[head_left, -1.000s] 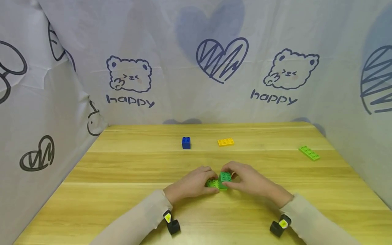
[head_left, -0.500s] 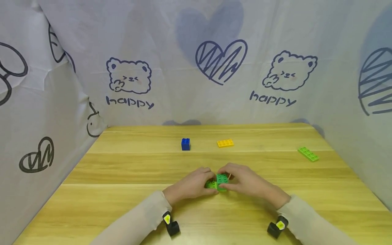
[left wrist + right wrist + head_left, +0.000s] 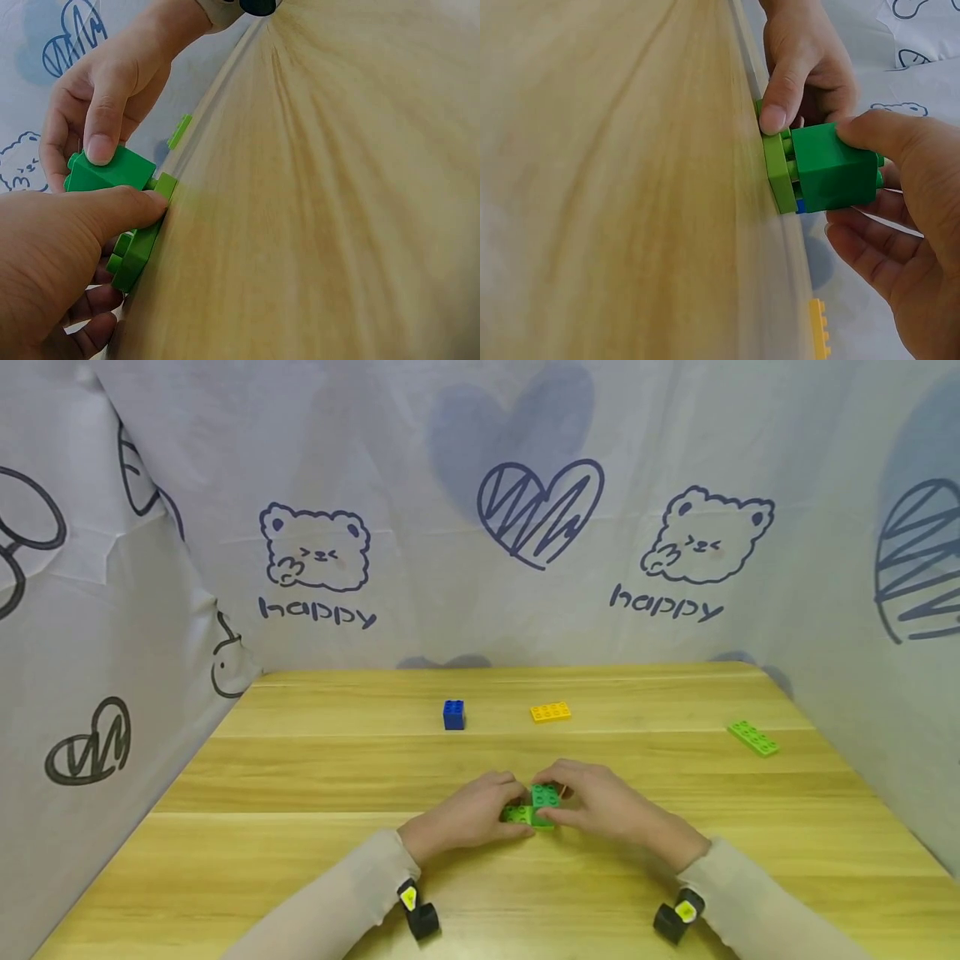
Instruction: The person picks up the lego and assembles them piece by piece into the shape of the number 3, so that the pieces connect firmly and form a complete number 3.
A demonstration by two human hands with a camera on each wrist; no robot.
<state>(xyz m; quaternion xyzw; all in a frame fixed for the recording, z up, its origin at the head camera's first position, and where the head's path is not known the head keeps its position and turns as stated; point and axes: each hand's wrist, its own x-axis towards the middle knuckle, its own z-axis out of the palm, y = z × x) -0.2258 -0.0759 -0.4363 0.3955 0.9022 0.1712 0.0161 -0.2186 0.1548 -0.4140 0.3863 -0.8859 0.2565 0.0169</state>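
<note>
My left hand (image 3: 472, 814) pinches a lime green building plate (image 3: 516, 814) near the tabletop, thumb on its near side. Its studs face up. Over the plate's right end, my right hand (image 3: 600, 806) grips a darker green two-by-two brick (image 3: 832, 172) between thumb and fingers. In the right wrist view, the plate's studs (image 3: 793, 171) still show between plate and brick, so the brick is not fully pressed down. In the left wrist view the left thumb (image 3: 135, 208) lies along the plate, just beside the brick. Parts of both pieces are hidden behind the fingers.
Toward the back of the wooden table (image 3: 300, 760) stand a blue brick (image 3: 453, 715) and a flat yellow plate (image 3: 551, 712). Another lime green plate (image 3: 753, 737) lies at the far right. A printed white cloth (image 3: 420, 568) encloses the back and sides.
The right hand has shifted the green brick slightly left over the plate's end, mostly in the first half second. The left hand stays nearly still on the plate. The head view has tilted slightly.
</note>
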